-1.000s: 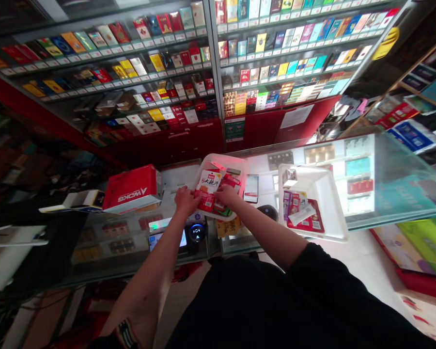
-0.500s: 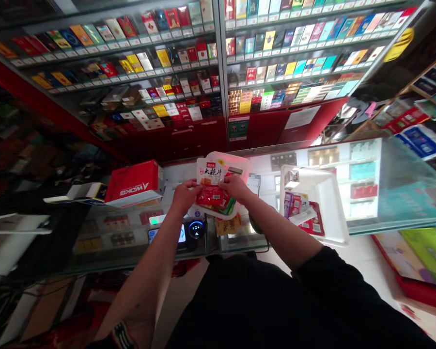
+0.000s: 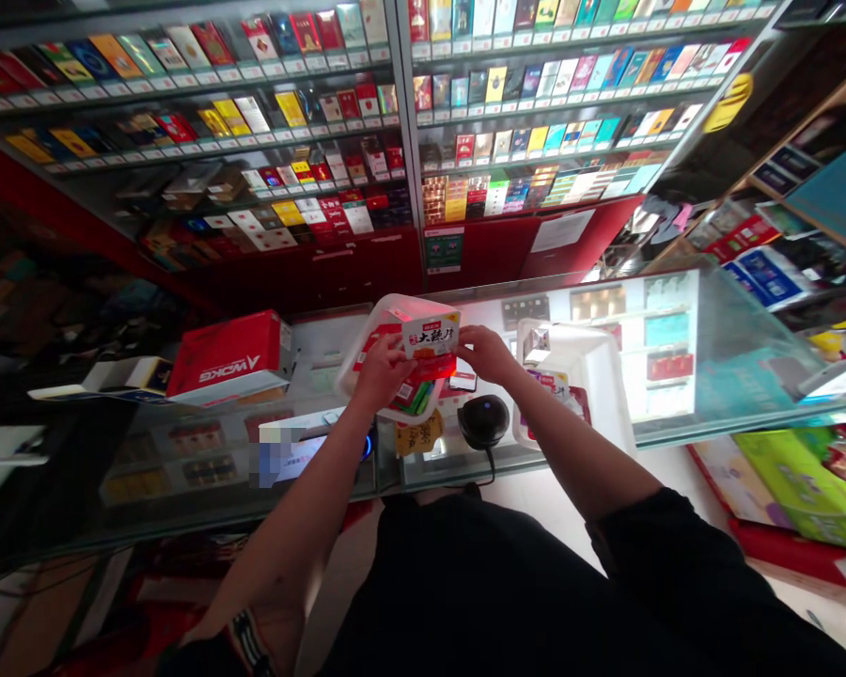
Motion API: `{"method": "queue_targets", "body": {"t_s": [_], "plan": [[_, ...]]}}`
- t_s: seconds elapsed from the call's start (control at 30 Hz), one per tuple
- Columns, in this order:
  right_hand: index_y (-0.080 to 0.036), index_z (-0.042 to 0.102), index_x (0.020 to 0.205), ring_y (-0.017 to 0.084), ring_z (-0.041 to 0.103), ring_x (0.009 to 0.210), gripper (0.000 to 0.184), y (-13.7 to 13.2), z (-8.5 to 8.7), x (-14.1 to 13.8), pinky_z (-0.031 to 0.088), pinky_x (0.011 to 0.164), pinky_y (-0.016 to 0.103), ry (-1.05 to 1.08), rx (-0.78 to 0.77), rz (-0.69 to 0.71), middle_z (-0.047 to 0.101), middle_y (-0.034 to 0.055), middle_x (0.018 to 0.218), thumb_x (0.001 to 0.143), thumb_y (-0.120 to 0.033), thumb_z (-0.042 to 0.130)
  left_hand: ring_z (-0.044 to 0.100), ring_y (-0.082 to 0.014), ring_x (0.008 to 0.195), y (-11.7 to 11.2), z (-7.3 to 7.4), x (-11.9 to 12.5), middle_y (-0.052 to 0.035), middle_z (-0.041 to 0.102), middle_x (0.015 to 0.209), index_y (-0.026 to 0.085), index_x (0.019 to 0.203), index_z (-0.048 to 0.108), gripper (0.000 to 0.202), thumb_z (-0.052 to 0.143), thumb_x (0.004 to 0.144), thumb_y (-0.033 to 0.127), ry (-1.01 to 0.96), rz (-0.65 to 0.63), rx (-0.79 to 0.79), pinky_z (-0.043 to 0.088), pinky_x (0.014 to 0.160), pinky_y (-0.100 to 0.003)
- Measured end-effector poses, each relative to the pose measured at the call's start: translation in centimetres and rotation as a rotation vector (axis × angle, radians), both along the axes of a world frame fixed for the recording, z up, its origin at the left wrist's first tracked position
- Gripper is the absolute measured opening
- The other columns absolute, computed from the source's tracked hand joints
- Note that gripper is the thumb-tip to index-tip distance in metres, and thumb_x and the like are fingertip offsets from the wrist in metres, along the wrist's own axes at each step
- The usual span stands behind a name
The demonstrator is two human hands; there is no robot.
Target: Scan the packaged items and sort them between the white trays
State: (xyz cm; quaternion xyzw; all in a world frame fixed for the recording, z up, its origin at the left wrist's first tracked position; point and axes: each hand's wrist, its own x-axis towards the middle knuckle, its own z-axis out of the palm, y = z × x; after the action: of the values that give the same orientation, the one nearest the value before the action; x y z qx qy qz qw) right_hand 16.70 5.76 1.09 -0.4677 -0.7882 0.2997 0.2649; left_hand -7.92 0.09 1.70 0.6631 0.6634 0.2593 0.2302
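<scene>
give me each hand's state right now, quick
Left hand: closed, holding the red-and-white packet by its left side.
Right hand: closed, holding the same packet by its right edge.

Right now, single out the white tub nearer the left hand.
The left tub, partly covered by the left hand and the white-and-red packet. The other tub sits farther right, partly hidden behind the right forearm.

Black top [image 3: 508,583], cuff [image 3: 248,643] seemingly striped
</scene>
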Motion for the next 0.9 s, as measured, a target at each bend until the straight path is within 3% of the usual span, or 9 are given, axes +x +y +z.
{"method": "queue_targets", "body": {"t_s": [0.23,0.37,0.67,0.9], "plan": [[-0.022,0.084,0.086,0.024,0.069,0.107,0.021,-0.4,-1.8,3.8,0.046,0.106,0.038,-0.061,0.045,0.027,0.081,0.0070,0.109,0.095,-0.019,0.066,0.056,-0.0285,0.136,0.0,-2.2,2.8,-0.0069,0.067,0.141,0.022,0.089,0.082,0.014,0.068,0.089,0.022,-0.011,-0.182,0.095,0.045,0.121,-0.048],[-0.022,0.083,0.085,0.024,0.069,0.105,0.019,-0.7,-2.9,5.0,0.047,0.105,0.039,-0.030,0.059,0.012,0.081,0.0066,0.108,0.095,-0.019,0.067,0.058,-0.0287,0.134,-0.1,-3.0,3.8,-0.0073,0.069,0.136,0.023,0.083,0.079,0.013,0.068,0.089,0.021,-0.030,-0.202,0.157,0.045,0.121,-0.050],[-0.022,0.081,0.082,0.024,0.069,0.107,0.021,-0.9,-1.8,6.6,0.049,0.102,0.037,0.018,0.070,-0.026,0.080,0.0073,0.112,0.096,-0.020,0.066,0.060,-0.0278,0.132,-0.1,-1.9,5.6,-0.0078,0.070,0.135,0.023,0.080,0.077,0.013,0.069,0.090,0.025,-0.068,-0.146,0.170,0.046,0.121,-0.049],[-0.021,0.077,0.079,0.023,0.068,0.101,0.022,-2.0,-1.3,9.6,0.049,0.099,0.037,0.094,0.061,-0.112,0.079,0.0074,0.107,0.095,-0.028,0.064,0.060,-0.0279,0.136,-0.5,-1.8,8.7,-0.0092,0.068,0.143,0.021,0.084,0.075,0.007,0.074,0.089,0.026,-0.117,-0.067,0.161,0.044,0.122,-0.048]]}}
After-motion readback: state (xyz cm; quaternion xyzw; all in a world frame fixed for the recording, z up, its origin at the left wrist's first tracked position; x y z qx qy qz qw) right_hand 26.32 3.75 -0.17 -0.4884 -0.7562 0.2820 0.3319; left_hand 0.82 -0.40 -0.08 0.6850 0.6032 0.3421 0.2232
